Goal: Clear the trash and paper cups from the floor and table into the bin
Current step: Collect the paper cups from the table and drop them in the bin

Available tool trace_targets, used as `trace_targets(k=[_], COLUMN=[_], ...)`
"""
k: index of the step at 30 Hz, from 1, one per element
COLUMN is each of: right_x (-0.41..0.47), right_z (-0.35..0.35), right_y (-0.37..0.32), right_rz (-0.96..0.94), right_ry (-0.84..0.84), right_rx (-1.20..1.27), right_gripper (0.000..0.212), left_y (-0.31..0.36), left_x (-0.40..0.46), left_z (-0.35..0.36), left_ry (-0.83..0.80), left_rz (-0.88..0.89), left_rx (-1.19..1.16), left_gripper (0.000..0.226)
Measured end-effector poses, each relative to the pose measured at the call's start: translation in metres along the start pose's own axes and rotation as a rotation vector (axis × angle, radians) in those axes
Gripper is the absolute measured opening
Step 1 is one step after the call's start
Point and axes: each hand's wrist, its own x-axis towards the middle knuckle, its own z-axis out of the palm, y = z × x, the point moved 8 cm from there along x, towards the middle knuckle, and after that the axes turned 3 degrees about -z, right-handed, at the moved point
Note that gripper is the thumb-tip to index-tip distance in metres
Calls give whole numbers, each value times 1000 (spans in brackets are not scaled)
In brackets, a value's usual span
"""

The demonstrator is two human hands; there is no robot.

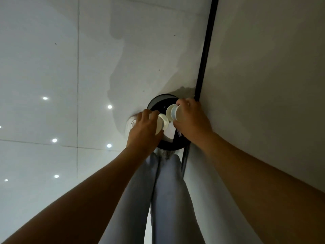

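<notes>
Two paper cups are held directly above the bin [154,103]; the left hand [146,127] grips the left cup [161,125], the right hand [190,118] grips the right cup [173,112]; both cup axes lie tilted, mouths facing each other, the bin opening directly beneath both hands.

2 white paper cups are held over a round black bin [154,103] that stands on the pale tiled floor, beside a wall on the right. The left cup [161,124] lies on its side, its rim pointing right toward the other cup. The right cup [173,112] is also tipped sideways, its open mouth facing left and showing a cream inside. The 2 rims nearly touch above the bin's dark opening. Something white lies inside the bin beneath them.
</notes>
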Motion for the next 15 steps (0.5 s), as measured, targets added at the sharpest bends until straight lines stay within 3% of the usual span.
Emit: trace_targets(k=[7,11,15], right_x=[24,34,38], right_z=[59,65,83], right_y=[20,21,28], right_rz=[-93,-142,-136], right_ry=[-115,-87,-162], right_rx=[-158,-209,-261], right_gripper=[60,59,67], left_y=[-4,0,-4], left_x=[30,41,51], left_z=[58,74,95], left_ry=[-54,-34,-63], left_rz=[106,179,151], left_rx=[174,226,229], left_gripper=[65,69,75])
